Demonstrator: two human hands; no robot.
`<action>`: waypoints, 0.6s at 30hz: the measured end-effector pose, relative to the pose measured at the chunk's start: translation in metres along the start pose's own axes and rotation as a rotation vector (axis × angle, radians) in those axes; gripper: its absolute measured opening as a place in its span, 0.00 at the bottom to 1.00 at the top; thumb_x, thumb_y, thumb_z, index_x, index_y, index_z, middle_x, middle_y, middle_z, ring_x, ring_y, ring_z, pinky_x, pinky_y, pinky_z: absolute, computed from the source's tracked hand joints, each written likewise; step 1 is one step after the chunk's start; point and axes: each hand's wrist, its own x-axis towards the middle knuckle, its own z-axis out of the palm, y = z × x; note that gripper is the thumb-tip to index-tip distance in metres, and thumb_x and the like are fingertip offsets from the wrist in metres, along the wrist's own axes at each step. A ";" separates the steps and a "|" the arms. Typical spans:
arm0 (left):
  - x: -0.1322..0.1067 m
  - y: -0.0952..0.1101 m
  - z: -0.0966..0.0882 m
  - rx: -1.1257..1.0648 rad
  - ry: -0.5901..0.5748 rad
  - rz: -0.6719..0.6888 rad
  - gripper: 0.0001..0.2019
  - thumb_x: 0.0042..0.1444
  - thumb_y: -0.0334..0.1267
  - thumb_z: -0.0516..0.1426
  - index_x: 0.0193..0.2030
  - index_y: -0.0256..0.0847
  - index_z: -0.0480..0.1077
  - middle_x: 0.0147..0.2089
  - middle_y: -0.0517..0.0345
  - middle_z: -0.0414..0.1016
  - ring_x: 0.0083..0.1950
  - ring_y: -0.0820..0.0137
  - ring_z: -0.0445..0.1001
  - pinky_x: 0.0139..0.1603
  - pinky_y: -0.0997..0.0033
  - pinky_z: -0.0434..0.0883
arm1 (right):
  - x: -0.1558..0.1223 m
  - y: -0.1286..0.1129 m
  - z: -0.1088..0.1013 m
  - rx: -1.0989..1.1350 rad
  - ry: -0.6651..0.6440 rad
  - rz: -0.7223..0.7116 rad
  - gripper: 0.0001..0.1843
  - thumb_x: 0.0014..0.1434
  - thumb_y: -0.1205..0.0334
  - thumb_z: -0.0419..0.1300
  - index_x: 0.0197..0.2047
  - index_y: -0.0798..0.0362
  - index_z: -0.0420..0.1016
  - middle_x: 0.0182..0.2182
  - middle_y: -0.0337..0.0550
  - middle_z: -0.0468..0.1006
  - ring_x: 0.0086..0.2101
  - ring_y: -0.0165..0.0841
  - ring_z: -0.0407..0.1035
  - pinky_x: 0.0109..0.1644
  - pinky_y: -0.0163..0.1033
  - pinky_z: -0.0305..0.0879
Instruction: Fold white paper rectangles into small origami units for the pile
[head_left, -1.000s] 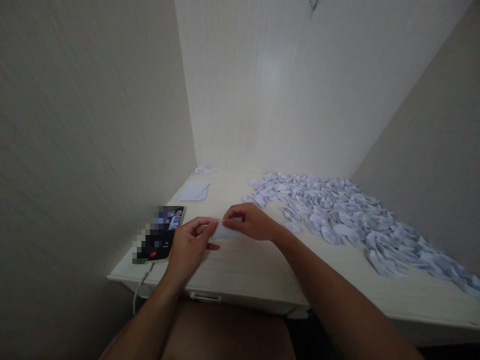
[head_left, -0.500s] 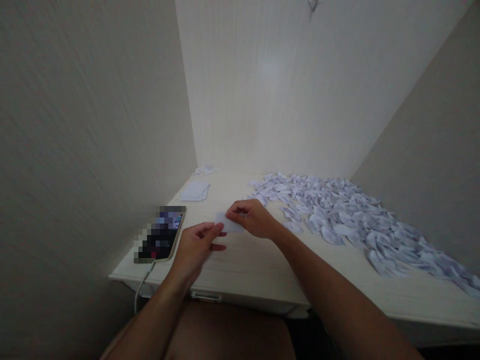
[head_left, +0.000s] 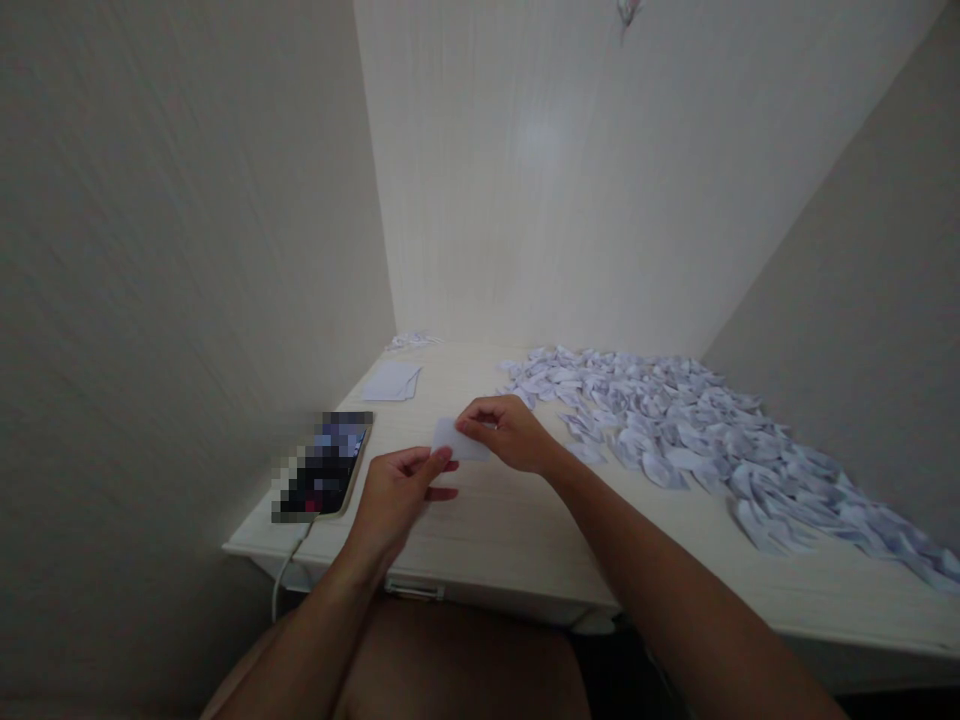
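A small white piece of paper (head_left: pixel 471 447) is held between my two hands, a little above the table. My left hand (head_left: pixel 401 495) pinches its near left edge between thumb and forefinger, with the other fingers behind or below. At the paper's upper edge, my right hand (head_left: pixel 506 432) grips it with thumb and fingertips, which hide part of that edge. To the right, many folded white paper pieces (head_left: pixel 660 410) lie spread in a large heap. A stack of flat white paper sheets (head_left: pixel 390 382) rests beyond my left hand.
A phone (head_left: pixel 330 465), partly blurred out, lies left of my left hand with a white cable (head_left: pixel 281 575) hanging over the table edge. Thin white paper strips (head_left: pixel 412 340) sit in the back left corner. Walls enclose the pale table (head_left: pixel 517 540) on the left, back and right.
The fingers of my right hand have shifted slightly to the right along the paper's upper edge. My left hand keeps its pinch, with hardly any movement.
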 end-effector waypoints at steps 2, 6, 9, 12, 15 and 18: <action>0.000 -0.001 0.000 -0.001 0.000 0.000 0.20 0.43 0.49 0.70 0.31 0.31 0.79 0.32 0.46 0.80 0.40 0.59 0.80 0.31 0.68 0.80 | 0.000 0.000 0.000 0.007 0.001 0.002 0.09 0.59 0.59 0.62 0.30 0.55 0.78 0.26 0.39 0.77 0.27 0.28 0.66 0.33 0.34 0.61; 0.000 -0.002 0.000 -0.020 -0.010 -0.005 0.20 0.44 0.49 0.70 0.33 0.31 0.80 0.34 0.45 0.81 0.41 0.59 0.80 0.32 0.67 0.80 | 0.000 -0.002 -0.002 0.006 0.002 -0.005 0.10 0.59 0.59 0.62 0.29 0.55 0.78 0.25 0.39 0.76 0.27 0.27 0.65 0.33 0.34 0.61; 0.000 -0.002 -0.001 -0.018 -0.024 0.000 0.20 0.43 0.49 0.70 0.32 0.31 0.79 0.34 0.46 0.81 0.41 0.60 0.80 0.32 0.67 0.80 | 0.000 -0.005 -0.003 0.014 -0.013 0.002 0.10 0.59 0.59 0.62 0.29 0.54 0.77 0.26 0.38 0.76 0.27 0.27 0.65 0.33 0.34 0.61; -0.001 -0.001 0.000 -0.004 -0.025 0.016 0.20 0.43 0.50 0.70 0.31 0.31 0.79 0.34 0.46 0.81 0.40 0.59 0.80 0.31 0.67 0.80 | -0.001 -0.006 -0.003 0.032 -0.004 0.005 0.10 0.59 0.59 0.62 0.29 0.54 0.77 0.26 0.38 0.76 0.27 0.27 0.65 0.33 0.34 0.61; -0.001 -0.001 0.001 -0.018 -0.020 -0.007 0.20 0.43 0.49 0.70 0.34 0.31 0.79 0.35 0.45 0.81 0.40 0.59 0.80 0.31 0.66 0.81 | -0.001 -0.005 -0.002 0.075 0.006 0.017 0.11 0.58 0.57 0.63 0.28 0.54 0.77 0.25 0.38 0.75 0.27 0.28 0.65 0.33 0.34 0.61; -0.001 -0.002 0.002 -0.029 -0.024 -0.012 0.20 0.43 0.47 0.71 0.36 0.31 0.79 0.35 0.45 0.81 0.39 0.60 0.80 0.31 0.67 0.80 | -0.001 -0.004 0.001 0.119 0.006 0.036 0.11 0.57 0.56 0.64 0.28 0.54 0.77 0.24 0.38 0.75 0.26 0.28 0.65 0.32 0.34 0.61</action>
